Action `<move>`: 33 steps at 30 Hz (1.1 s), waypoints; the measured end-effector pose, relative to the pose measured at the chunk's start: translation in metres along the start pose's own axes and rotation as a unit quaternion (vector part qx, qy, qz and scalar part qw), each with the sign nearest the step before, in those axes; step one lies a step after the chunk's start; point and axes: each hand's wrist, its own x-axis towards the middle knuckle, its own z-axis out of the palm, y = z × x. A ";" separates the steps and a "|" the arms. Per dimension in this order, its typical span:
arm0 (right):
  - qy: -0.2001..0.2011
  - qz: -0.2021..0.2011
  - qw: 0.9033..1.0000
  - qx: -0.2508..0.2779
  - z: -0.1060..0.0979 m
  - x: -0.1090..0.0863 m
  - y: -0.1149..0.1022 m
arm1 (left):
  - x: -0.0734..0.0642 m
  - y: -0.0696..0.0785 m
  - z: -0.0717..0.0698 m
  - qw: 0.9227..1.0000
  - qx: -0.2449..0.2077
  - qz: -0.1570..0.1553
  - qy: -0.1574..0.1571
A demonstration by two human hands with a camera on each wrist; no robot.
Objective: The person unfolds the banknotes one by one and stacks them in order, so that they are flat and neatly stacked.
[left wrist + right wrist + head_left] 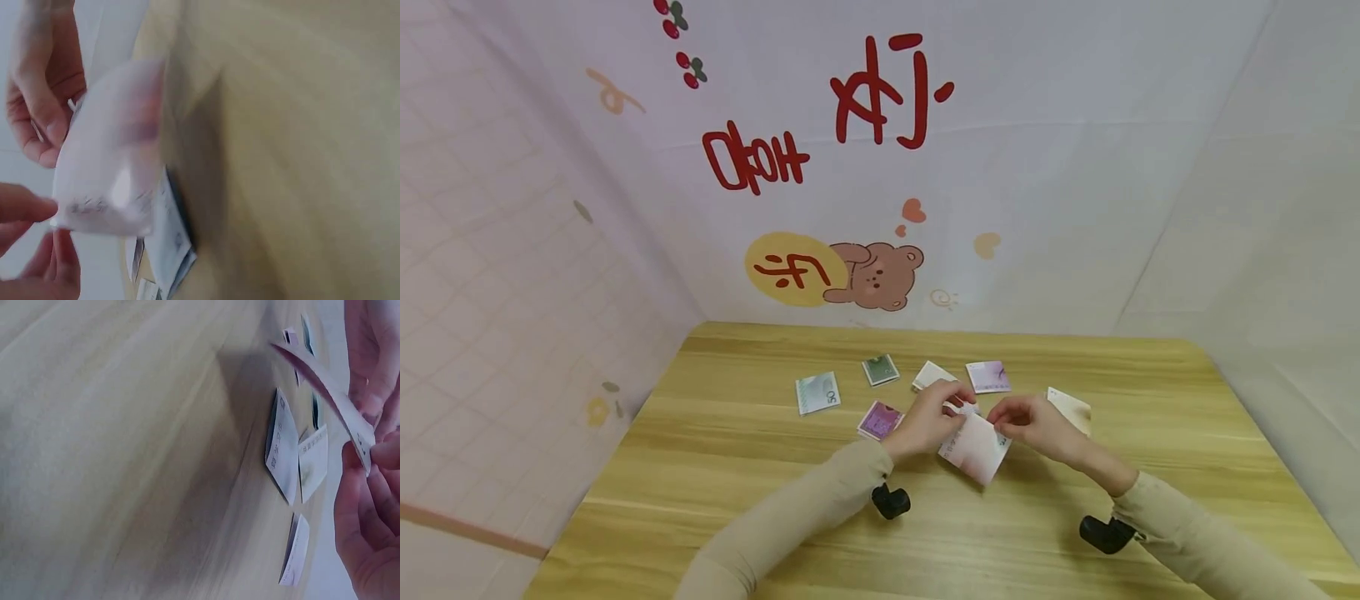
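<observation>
Between both hands a pale pink banknote is held up off the wooden table, its sheet bowed in the right wrist view. At one edge, my left hand pinches it between thumb and fingers. My right hand pinches the note near a neighbouring corner, as the left wrist view also shows. Just beyond the held banknote, a folded pale note lies on the table, partly covered by the hands in the head view. Close to the left forearm is a folded purple note.
Several other folded notes lie about: a light green one marked 50, a dark green one, a whitish one, a lilac one and a cream one. A printed cloth wall stands behind the table.
</observation>
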 end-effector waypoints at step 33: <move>0.015 -0.047 0.995 0.089 0.057 0.014 -0.025 | -0.061 -0.007 -0.011 0.994 -0.099 -0.041 0.038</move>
